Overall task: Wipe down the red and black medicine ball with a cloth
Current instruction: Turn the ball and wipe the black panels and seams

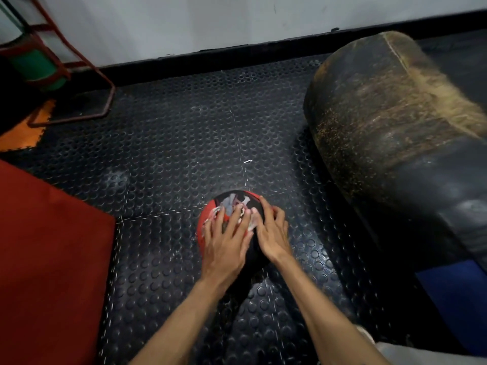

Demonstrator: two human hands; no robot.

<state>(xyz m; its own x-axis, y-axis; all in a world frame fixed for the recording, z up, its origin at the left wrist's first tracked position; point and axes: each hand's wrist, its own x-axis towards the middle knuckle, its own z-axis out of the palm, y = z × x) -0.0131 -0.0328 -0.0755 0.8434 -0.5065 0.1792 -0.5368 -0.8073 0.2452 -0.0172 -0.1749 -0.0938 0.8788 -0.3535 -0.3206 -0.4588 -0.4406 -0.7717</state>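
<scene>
The medicine ball [210, 227] sits on the studded floor mat [163, 143], directly under both hands. The left hand [224, 242] lies spread, fingers straight, pressing a pale, ragged cloth [233, 206] against the top of the ball. The right hand [271, 229] rests flat beside it, fingers relaxed, bracing the ball's right flank and holding nothing. The likely trouble is that the ball may roll away from the hands under a hard push, toward the punching bag [390, 122]. The thin cloth could also bunch and slip out from under the fingers.
</scene>
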